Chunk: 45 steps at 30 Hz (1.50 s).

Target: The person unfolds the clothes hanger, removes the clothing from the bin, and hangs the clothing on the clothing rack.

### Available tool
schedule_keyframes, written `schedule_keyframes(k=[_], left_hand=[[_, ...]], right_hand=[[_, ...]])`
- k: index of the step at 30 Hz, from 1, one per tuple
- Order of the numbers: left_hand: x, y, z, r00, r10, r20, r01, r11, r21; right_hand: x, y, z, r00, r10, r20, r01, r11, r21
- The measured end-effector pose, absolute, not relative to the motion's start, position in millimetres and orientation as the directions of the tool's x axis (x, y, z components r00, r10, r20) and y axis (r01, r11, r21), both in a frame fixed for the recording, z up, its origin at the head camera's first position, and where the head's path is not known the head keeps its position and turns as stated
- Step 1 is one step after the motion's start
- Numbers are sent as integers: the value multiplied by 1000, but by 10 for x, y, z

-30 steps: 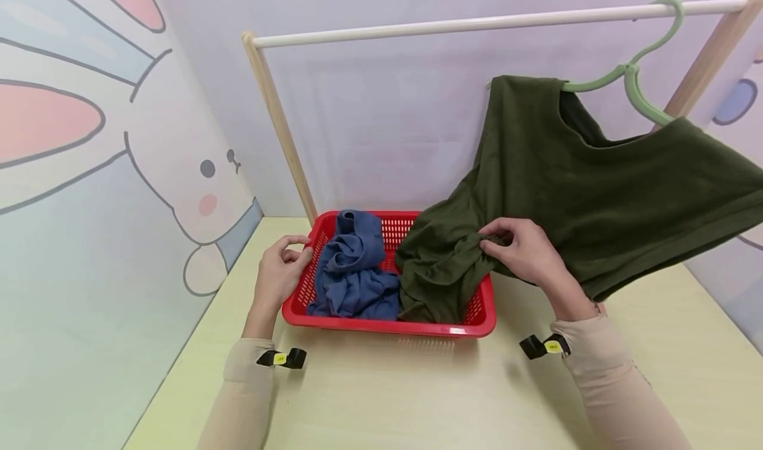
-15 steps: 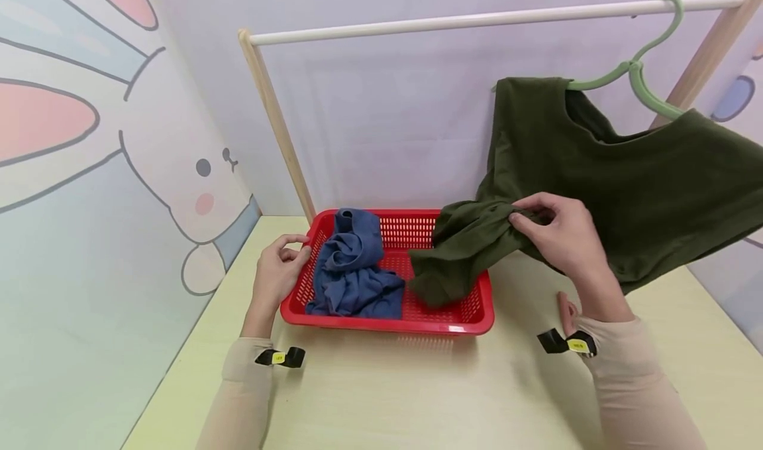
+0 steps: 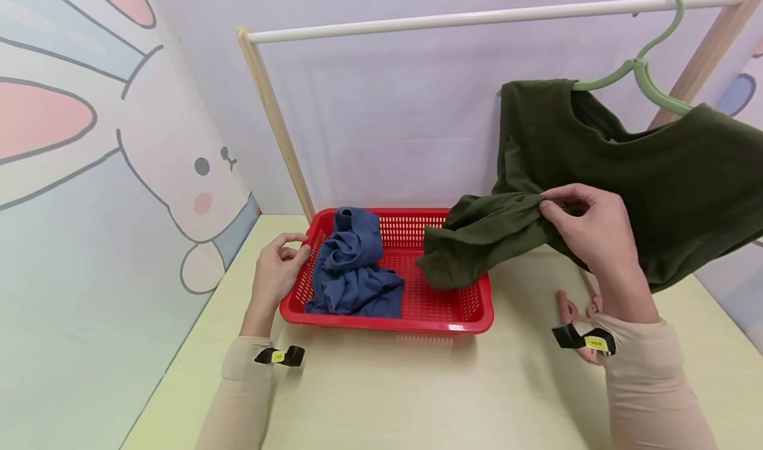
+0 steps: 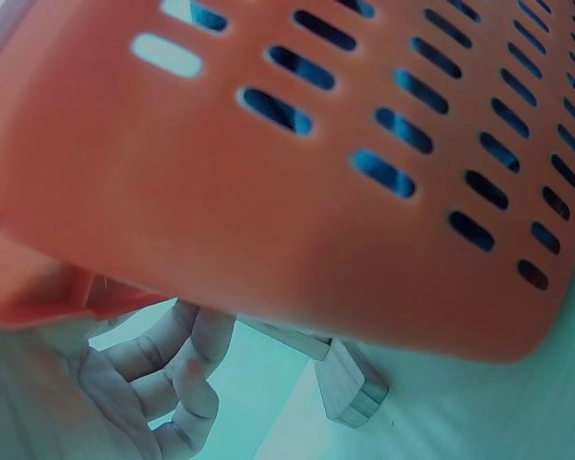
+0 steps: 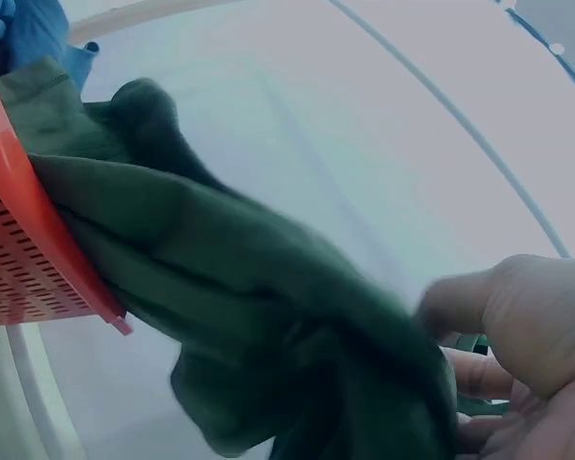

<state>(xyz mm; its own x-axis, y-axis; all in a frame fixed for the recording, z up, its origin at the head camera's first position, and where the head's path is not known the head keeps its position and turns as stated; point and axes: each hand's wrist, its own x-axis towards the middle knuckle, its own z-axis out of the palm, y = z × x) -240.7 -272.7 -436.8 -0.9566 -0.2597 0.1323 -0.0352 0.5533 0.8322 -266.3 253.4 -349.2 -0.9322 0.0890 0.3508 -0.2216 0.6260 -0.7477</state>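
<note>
My left hand [image 3: 279, 271] grips the left rim of a red plastic basket [image 3: 369, 322] between thumb and fingers. In the left wrist view its fingers [image 4: 187, 359] curl under the rim. With my right hand [image 3: 602, 238] I pinch a bunched lower part of a dark green shirt [image 3: 644, 162]. The shirt's shoulders sit on a green hanger [image 3: 652, 92] hooked over the rail. One end of the bunched cloth [image 5: 201, 220] droops over the basket's right side. A crumpled blue garment [image 3: 357, 264] lies in the basket's left half.
A white rail [image 3: 465, 19] on wooden posts [image 3: 277, 125] spans the back. Pink plastic pieces [image 3: 565, 307] lie on the pale table [image 3: 417, 397] at right, partly hidden by my right arm. Walls with rabbit drawings stand at both sides.
My right hand has moved right and slightly up, drawing the green cloth largely out of the basket and baring its right floor. The left hand stays on the rim.
</note>
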Motion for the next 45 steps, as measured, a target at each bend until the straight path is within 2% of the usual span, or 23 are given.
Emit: schedule_keyframes(k=[7,15,24,34,45], left_hand=[[-2397,-2722,-4353,-956,-265,129,-39,548,835],[-2371,-2732,-4344,-954,-274,124,-48,544,838],[-2381,-2741,-4353,-954,-270,130,-42,550,834],[-2383,-2744,-4372,-955,-268,126,-45,553,832],[-2400,-2711,-4341,-955,-264,132,-34,545,837]], right_hand=[[-2636,2533,-3454,-929,171,329,-183,563,-806],[-2630,2495,-3407,-931,160,328,-208,508,-836],[-2615,2486,-3401,-940,145,308,-192,522,-831],[-2615,2420,-3442,-957,87,277,-200,494,-846],[-2725,2243,-3605,-925,-93,367,-374,376,-848]])
